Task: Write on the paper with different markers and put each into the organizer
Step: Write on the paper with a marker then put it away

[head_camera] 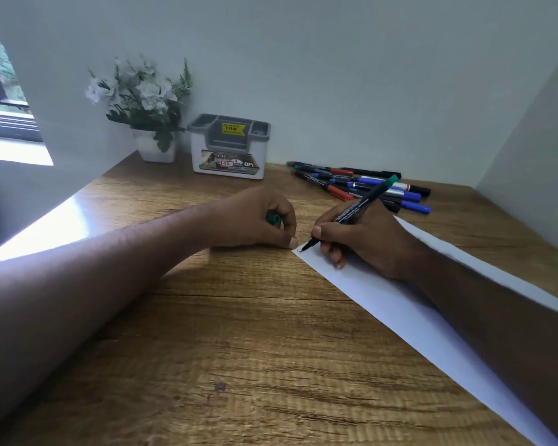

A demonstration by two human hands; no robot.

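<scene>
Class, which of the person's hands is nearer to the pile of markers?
Right. The right hand, writing, sits just in front of the pile of markers; the left hand rests further left of it.

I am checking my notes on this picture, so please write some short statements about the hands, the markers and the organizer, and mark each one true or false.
1. The right hand holds a green marker with its tip on the paper. True.
2. The left hand is empty. False: it holds a green cap.
3. The organizer stands beside the flower pot at the wall. True.
4. The loose markers already stand in the organizer. False: they lie on the desk, beyond the paper.
5. The paper is covered with writing. False: only a small mark shows at its far corner.
</scene>
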